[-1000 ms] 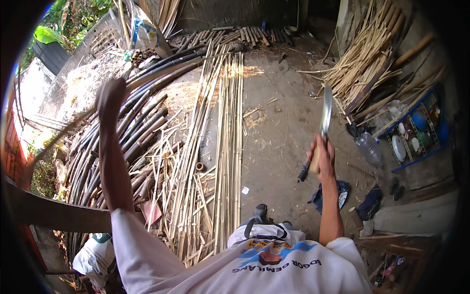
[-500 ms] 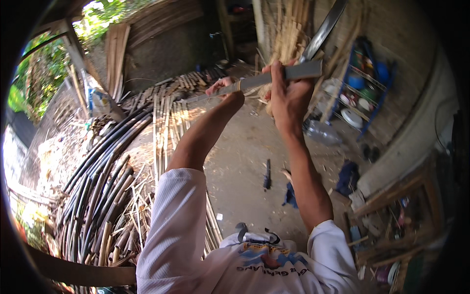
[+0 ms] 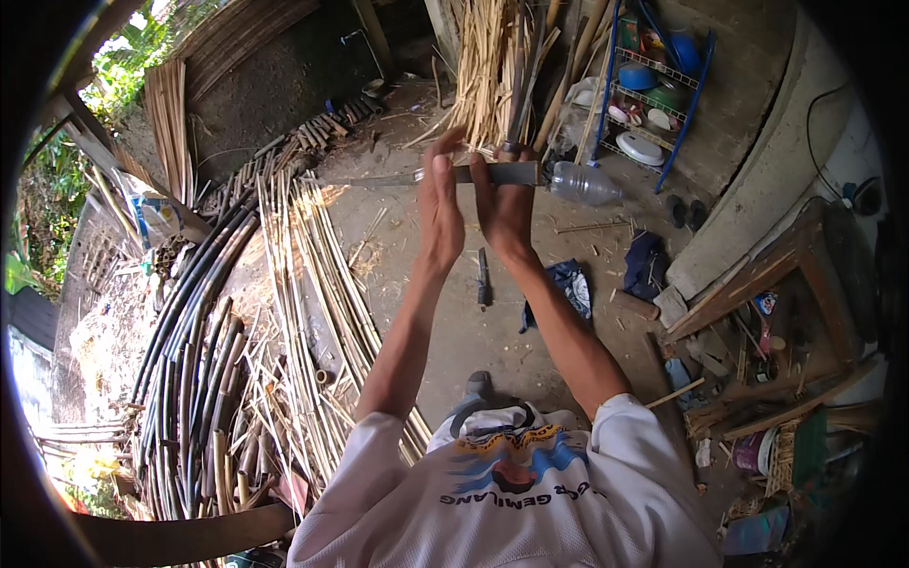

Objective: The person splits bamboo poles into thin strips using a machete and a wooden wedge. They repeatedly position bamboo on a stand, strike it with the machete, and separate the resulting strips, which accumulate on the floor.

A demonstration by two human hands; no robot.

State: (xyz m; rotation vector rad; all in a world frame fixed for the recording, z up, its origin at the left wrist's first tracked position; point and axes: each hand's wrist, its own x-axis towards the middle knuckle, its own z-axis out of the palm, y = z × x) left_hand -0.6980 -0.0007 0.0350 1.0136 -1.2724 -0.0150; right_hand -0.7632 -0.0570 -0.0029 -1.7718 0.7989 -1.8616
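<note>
Both my arms stretch out ahead at chest height. A long, flat grey piece that looks like a knife sheath (image 3: pixel 517 173) lies crosswise in my hands, tapering to the left, with a pale band round it. My left hand (image 3: pixel 440 213) is closed on its middle, thumb up along it. Close beside, my right hand (image 3: pixel 505 213) grips near its wide end and also a machete (image 3: pixel 516 118), whose narrow dark blade points away from me. The right fingers and the machete's handle are mostly hidden behind the hand and sheath.
Bamboo strips (image 3: pixel 298 256) and dark poles (image 3: pixel 185 379) lie on the left. Split strips (image 3: pixel 483 66) lean on the far wall. A blue-framed rack (image 3: pixel 653 95) holds dishes at right. A clear bottle (image 3: pixel 582 183), a dark cloth (image 3: pixel 571 284) and a wooden frame (image 3: pixel 757 275) are nearby.
My hands have come closer together, with the sheath now nearly level. The machete blade has swung from pointing up-right to almost straight ahead. My view has shifted rightward.
</note>
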